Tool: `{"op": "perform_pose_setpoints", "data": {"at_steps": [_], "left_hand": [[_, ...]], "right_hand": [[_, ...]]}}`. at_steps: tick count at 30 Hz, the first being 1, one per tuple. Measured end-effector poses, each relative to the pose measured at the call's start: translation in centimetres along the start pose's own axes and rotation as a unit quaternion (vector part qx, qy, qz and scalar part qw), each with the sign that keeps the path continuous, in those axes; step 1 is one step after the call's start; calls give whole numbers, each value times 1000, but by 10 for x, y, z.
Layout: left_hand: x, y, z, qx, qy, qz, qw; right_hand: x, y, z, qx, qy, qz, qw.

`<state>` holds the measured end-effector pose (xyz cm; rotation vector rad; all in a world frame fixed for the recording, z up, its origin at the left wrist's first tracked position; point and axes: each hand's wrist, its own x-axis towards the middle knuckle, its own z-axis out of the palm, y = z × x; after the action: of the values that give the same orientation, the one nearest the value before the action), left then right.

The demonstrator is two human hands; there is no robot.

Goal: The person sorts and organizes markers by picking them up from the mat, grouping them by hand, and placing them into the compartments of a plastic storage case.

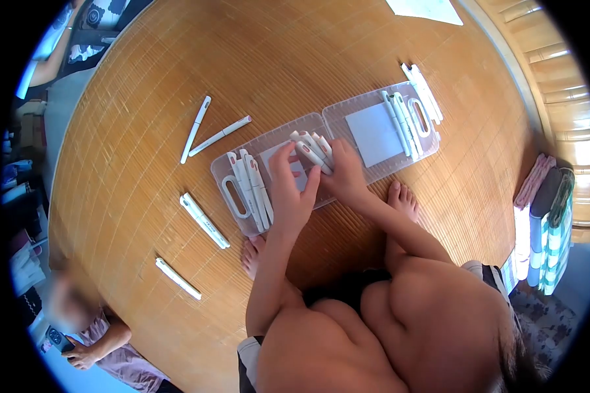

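both hands are over the inner edge of the opened case, with the bundle of white plastic markers (316, 152) between them. the right hand (345, 171) is closed round the bundle's near right side. the left hand (294, 200) is part open at its left side, fingers curled, thumb toward the lower marker; can't tell if it carries any weight.

key relation: the bundle sits right of the left fingers, directly left of the right fingers. its long axis slants from far left, cap ends, to near right. the left hand is nearer the fan of white markers (252, 190) in the case's left half; that fan lies just left of it, running mostly away from the body, with a slight lean. the markers in the right half (401, 124) lie right of and beyond the right hand, roughly parallel to each other.

materials: clear hinged plastic case (318, 121), shallow, ribbed rim, oval handle loop at each outer end. a flat pale sheet (367, 139) lies in the right half. marker barrels are smooth slim cylinders, many with a reddish or dark oval patch near one end.

outside the case: two loose white markers (195, 130) far left, a side-by-side pair (204, 221) nearer, another slim group (177, 278) nearer again, more markers (427, 97) at the far right edge. all on a ribbed, woven-looking tan mat (144, 164).
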<state>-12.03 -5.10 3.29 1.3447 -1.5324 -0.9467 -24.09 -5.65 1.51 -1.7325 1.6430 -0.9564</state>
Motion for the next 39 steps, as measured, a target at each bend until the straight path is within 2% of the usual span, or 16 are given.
{"op": "perform_pose_setpoints", "data": {"at_steps": [1,5,8,10,12,16,20,22,24,26,29,32,33,35,38,39], "left_hand": [[-1,-8,6,-64,-39,-57,996],[0,-20,18,-59,-43,-51,996],[-1,-26,21,-28,-57,-55,996],[-1,-29,20,50,-76,-26,996],[0,-27,19,41,-76,-46,995],[1,-19,19,-4,-67,-111,992],[-2,-22,19,26,-43,-70,996],[-1,-20,17,-4,-24,-110,994],[0,-21,15,15,-31,-107,994],[-1,-23,15,76,-37,-81,993],[-3,-23,15,96,-40,-73,992],[0,-18,12,123,-61,-94,986],[2,-17,10,148,-56,-88,983],[3,-22,7,195,-43,-89,976],[12,-27,-1,191,-17,-129,973],[15,-30,-2,186,-25,-139,972]], "right_hand": [[1,2,0,-1,0,0,1000],[1,4,5,-37,-16,19,999],[-2,5,8,-78,-16,-12,997],[-4,6,11,-94,-8,-37,995],[-5,7,13,-57,40,-52,996],[-4,10,10,-31,60,-59,996],[-8,13,4,24,30,-41,998],[-10,12,-5,25,19,-38,999],[-10,9,-14,59,-6,-44,997],[-7,8,-29,42,-1,-33,999],[3,23,-56,-107,127,-2,986],[20,52,-82,-236,188,55,952],[25,61,-87,-241,187,57,951],[32,79,-94,-272,120,141,944],[37,86,-94,-264,112,141,948],[37,91,-92,-238,138,144,951]]}}
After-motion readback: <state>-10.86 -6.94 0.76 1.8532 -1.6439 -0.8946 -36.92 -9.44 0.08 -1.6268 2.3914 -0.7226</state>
